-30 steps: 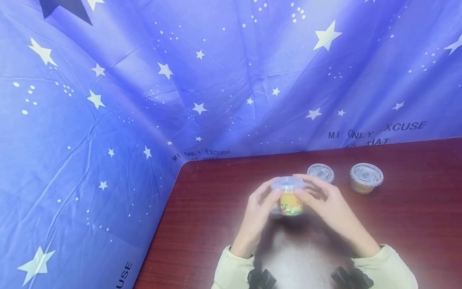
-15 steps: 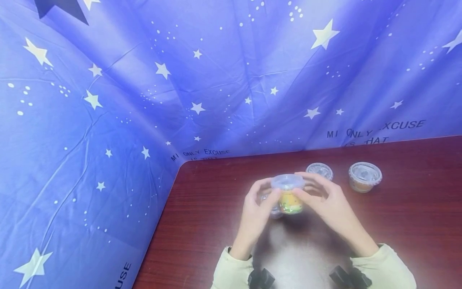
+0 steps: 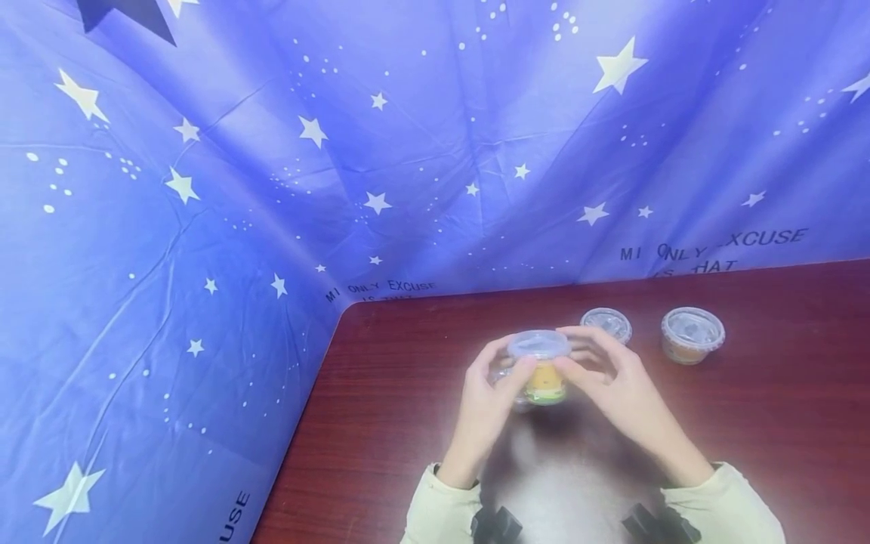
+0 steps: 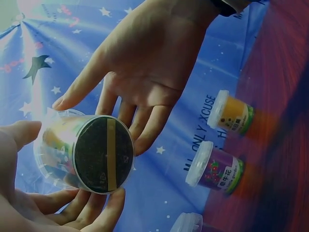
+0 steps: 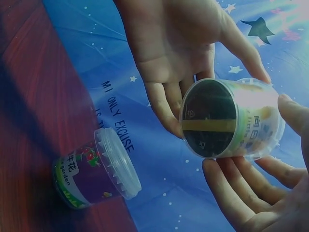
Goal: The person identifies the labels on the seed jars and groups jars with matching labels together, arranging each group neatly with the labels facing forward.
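Observation:
Between both hands is a small clear plastic planting cup (image 3: 546, 381), raised over the table. It has a wide translucent lid (image 3: 540, 344) and a yellow-orange label with a green lower band. My left hand (image 3: 485, 397) grips its left side with thumb and fingers, and my right hand (image 3: 615, 381) grips the right side the same way. Both thumbs press near the lid's underside. In the left wrist view the cup's base (image 4: 96, 157) shows dark contents and a tan strip. Another lidded cup (image 3: 503, 374) stands partly hidden behind my left hand.
Two more lidded cups stand at the back right: one (image 3: 607, 325) partly behind my right fingers, the other (image 3: 693, 334) farther right. A purple-labelled cup (image 5: 87, 176) shows in the right wrist view. A blue star-printed cloth (image 3: 408, 151) borders the dark red table (image 3: 381, 423).
The held cup has turned in the fingers: its patterned label side has given way to a plainer orange part. Both hands stay in nearly the same place.

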Tool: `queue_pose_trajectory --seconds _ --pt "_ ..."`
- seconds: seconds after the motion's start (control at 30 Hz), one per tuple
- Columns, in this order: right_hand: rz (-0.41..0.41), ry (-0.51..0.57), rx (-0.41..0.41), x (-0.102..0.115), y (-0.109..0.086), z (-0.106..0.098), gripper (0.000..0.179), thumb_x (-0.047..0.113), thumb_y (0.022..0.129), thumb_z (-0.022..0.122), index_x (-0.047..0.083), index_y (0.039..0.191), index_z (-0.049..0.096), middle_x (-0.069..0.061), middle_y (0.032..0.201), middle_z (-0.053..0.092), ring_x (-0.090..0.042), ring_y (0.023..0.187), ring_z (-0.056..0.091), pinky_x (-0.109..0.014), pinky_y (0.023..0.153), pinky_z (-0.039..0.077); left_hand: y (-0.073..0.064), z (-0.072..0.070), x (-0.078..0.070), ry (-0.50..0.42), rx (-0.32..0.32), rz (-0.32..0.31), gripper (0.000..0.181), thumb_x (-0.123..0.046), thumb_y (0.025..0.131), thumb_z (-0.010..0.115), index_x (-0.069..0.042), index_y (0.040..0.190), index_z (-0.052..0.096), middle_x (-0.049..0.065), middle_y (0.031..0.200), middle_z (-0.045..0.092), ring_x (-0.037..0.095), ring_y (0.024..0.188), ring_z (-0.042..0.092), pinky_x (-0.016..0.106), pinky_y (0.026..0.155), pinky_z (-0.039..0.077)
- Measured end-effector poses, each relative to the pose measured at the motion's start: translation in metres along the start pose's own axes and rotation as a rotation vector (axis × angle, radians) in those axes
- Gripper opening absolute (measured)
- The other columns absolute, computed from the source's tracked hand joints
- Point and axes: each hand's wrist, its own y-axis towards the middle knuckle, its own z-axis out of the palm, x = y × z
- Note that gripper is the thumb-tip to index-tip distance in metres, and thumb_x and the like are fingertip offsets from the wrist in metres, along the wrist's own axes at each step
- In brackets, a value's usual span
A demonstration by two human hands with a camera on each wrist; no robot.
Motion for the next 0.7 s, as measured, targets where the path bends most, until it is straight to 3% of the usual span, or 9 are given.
queue_pose_trajectory --seconds 0.43,0.7 --pt "0.006 0.003 0.010 -0.0007 0.0002 -0.0013 0.040 0.014 0.096 0.065 0.012 0.135 0.057 0.003 0.117 0.067 -0.002 0.103 0.063 -0.015 0.088 0.052 0.0015 -0.0039 0.0003 -0.015 0.031 -0.023 0.034 -0.027 0.097 0.062 -0.014 0.128 0.064 0.008 0.113 0.070 0.016 0.099 0.066 0.031 0.091 0.055" --pt "0.058 0.032 0.096 0.0033 -0.0023 -0.0019 0.042 0.019 0.100 0.059 0.015 0.141 0.052 -0.011 0.131 0.063 0.004 0.114 0.058 -0.013 0.094 0.047 0.0005 -0.0029 -0.0014 -0.126 0.145 -0.072 0.037 -0.028 0.100 0.054 -0.008 0.131 0.062 0.012 0.110 0.069 0.013 0.091 0.068 0.027 0.081 0.057"
